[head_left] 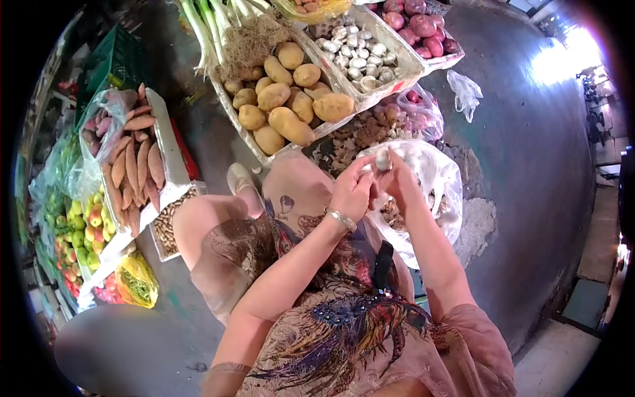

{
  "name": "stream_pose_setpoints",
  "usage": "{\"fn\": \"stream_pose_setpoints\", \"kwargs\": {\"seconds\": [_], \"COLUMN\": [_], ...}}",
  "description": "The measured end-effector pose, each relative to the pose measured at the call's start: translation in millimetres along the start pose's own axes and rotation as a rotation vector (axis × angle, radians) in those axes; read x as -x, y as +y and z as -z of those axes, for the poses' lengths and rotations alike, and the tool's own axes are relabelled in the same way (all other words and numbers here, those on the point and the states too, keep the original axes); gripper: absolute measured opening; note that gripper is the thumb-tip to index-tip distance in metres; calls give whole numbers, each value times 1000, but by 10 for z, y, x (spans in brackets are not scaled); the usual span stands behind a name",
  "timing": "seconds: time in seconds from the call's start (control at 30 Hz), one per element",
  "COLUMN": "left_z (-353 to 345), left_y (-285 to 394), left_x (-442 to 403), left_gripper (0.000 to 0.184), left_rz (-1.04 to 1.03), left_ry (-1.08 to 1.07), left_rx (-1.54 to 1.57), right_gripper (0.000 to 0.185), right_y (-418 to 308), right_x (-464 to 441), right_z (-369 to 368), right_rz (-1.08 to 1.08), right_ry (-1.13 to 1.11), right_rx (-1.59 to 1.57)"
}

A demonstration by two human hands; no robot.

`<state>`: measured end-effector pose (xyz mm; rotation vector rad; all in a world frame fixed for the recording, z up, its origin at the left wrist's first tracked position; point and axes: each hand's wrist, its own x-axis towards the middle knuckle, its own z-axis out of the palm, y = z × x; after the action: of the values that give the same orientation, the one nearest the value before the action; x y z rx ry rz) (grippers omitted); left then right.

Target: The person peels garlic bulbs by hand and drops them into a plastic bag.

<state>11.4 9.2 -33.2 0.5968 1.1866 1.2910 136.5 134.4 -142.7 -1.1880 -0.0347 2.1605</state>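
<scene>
A whitish garlic bulb (383, 160) sits between my two hands, above a white plastic bag. My right hand (399, 177) has its fingers closed around the bulb. My left hand (354, 188), with a bangle at the wrist, is bent in close beside it, fingers curled against the bulb; what its fingertips pinch is too small to make out. Under the hands the open plastic bag (450, 192) holds white bulbs and brownish scraps. A heap of dry peelings (357, 140) lies on the floor just beyond the hands.
Ahead stand white boxes of potatoes (274, 96), garlic (360, 56) and red onions (423, 30). Long green onions (211, 33) lie behind the potatoes. On the left are a box of sweet potatoes (135, 159), apples and pears (86, 228), and a yellow bag (137, 278). A clear plastic bag (464, 94) lies on the floor.
</scene>
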Motion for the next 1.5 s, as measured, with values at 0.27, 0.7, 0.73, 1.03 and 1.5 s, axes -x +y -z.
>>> {"fn": "stream_pose_setpoints", "kwargs": {"seconds": [0.27,0.7,0.73,1.03,1.5], "left_z": [60,45,43,21,4], "left_y": [-167,-220,-192,-174,-155], "left_x": [-134,-145,-133,-139,-121], "left_gripper": [54,48,47,45,38], "left_rz": [-238,-179,-151,-92,-83], "left_ry": [292,228,213,128,34], "left_rx": [-390,-228,-222,-142,-100], "right_gripper": [42,37,39,43,66], "right_y": [-569,-153,-250,-962,-618], "right_x": [-43,256,345,437,671], "right_z": [-536,1966,1974,2803,2828], "right_rz": [371,291,314,892,429], "right_ry": [-370,371,506,457,602], "right_rx": [182,875,803,1669,1790]}}
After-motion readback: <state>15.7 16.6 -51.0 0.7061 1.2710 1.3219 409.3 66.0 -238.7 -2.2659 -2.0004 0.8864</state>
